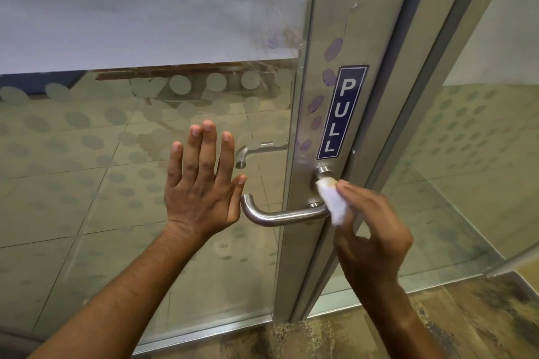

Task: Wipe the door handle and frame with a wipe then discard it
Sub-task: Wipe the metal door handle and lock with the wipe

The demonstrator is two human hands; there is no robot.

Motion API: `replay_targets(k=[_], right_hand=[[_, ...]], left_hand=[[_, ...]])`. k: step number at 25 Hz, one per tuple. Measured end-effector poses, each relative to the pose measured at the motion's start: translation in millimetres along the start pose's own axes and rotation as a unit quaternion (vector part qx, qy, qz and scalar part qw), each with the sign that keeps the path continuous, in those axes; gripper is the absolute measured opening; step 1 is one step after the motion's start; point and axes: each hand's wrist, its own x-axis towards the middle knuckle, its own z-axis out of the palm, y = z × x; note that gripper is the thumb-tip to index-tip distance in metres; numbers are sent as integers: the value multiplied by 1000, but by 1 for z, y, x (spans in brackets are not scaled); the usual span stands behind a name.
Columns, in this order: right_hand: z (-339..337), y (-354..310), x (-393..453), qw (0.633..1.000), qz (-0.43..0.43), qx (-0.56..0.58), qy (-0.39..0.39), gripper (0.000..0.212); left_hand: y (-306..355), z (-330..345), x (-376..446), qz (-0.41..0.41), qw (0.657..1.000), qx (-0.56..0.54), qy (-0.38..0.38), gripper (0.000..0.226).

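Here the glass door [145, 198], dotted with frosted circles, filled the view, with its metal frame [320, 38] on the right carrying a blue PULL sign [341, 112]. The left hand [201, 183] lay flat against the glass, fingers straight and spread. The right hand [370, 230] pinched a white wipe [335, 201], pressing it against the frame just above the door handle [280, 214].
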Motion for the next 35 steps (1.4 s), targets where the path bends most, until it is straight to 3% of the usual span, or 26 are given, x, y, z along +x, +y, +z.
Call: replay_targets(k=[3, 7, 11, 16, 23, 25, 29, 35], right_hand=[[3, 4, 31, 985, -85, -37, -145, 29], [10, -2, 63, 930, -124, -167, -304, 19], [11, -18, 62, 891, -72, -200, -401, 18], [6, -41, 43, 928, 11, -115, -353, 33], [17, -38, 51, 921, 76, -113, -366, 25], [14, -32, 53, 936, 87, -81, -330, 16], [5, -22, 44, 963, -24, -69, -258, 26], [23, -26, 64, 889, 33, -168, -425, 29]], left_hand=[[0, -1, 0, 2, 1000, -1, 3, 85], [0, -1, 0, 5, 1000, 0, 7, 85], [0, -2, 1, 5, 1000, 3, 5, 85], [1, -2, 1, 5, 1000, -3, 6, 84], [0, -2, 0, 2, 1000, -2, -2, 86], [0, -2, 1, 0, 1000, 0, -3, 86], [0, -1, 0, 1, 1000, 0, -4, 85], [1, 0, 0, -3, 1000, -3, -7, 86]])
